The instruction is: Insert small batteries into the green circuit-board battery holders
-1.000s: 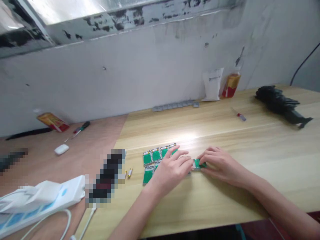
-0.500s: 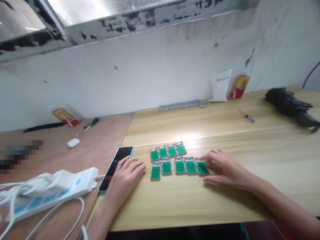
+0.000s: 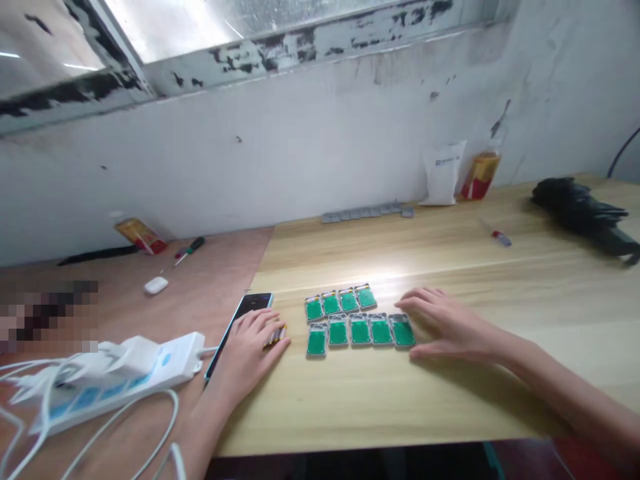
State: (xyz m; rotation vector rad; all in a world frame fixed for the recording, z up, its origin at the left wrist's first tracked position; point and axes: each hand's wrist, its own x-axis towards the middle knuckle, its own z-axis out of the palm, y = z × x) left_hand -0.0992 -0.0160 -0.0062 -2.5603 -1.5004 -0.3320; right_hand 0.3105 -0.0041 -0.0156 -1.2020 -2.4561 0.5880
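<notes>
Several small green circuit boards (image 3: 357,318) lie in two rows on the light wooden table (image 3: 450,260). My right hand (image 3: 445,321) rests flat beside the right end of the front row, fingers stretched out, holding nothing. My left hand (image 3: 250,347) lies to the left of the boards, its fingertips over a small yellowish part (image 3: 277,335). I cannot tell whether the fingers grip that part. A dark phone (image 3: 237,323) lies partly under this hand.
A white power strip (image 3: 117,373) with white cables sits at the left. Further back are a white earbud case (image 3: 156,285), a screwdriver (image 3: 186,251), a row of grey pieces (image 3: 367,213), a white bag (image 3: 441,173), a small red-handled tool (image 3: 497,235) and a black bundle (image 3: 580,210).
My left hand left the boards, moved left to the phone, and now reaches the small yellowish part. My right hand set down the board it pinched and lies flat.
</notes>
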